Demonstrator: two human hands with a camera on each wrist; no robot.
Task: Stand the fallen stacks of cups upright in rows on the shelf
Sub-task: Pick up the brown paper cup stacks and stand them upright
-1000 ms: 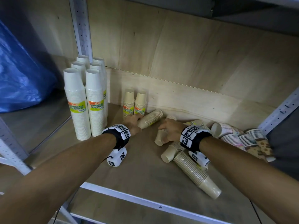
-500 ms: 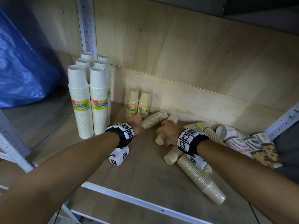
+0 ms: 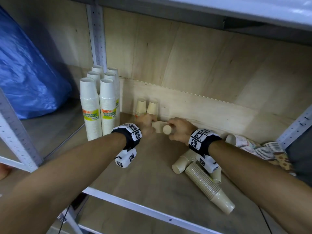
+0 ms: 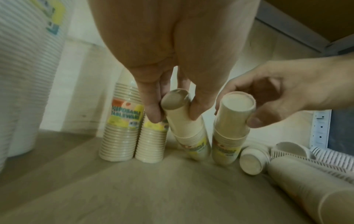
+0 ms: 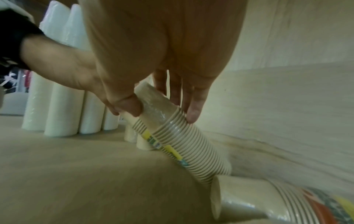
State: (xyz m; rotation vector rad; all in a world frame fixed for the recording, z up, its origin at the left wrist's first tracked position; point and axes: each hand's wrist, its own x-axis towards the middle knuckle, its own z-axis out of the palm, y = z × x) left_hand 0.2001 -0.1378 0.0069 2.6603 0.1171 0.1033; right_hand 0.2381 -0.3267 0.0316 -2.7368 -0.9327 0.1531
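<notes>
Beige paper cup stacks (image 4: 231, 133) sit in thin, glossy clear plastic wrap. The shelf board (image 3: 152, 166) and back panel (image 3: 202, 65) are matt pale plywood; the uprights (image 3: 97, 31) are painted perforated metal. The blue bag (image 3: 25, 73) is shiny plastic.

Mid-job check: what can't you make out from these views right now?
- Head view: the left hand and right hand cover the two beige stacks they grip; tilt unreadable.
- Right wrist view: the gripped stack has its foot behind a fallen stack.
- Head view: patterned stacks are blurred and partly behind the right forearm.
</notes>
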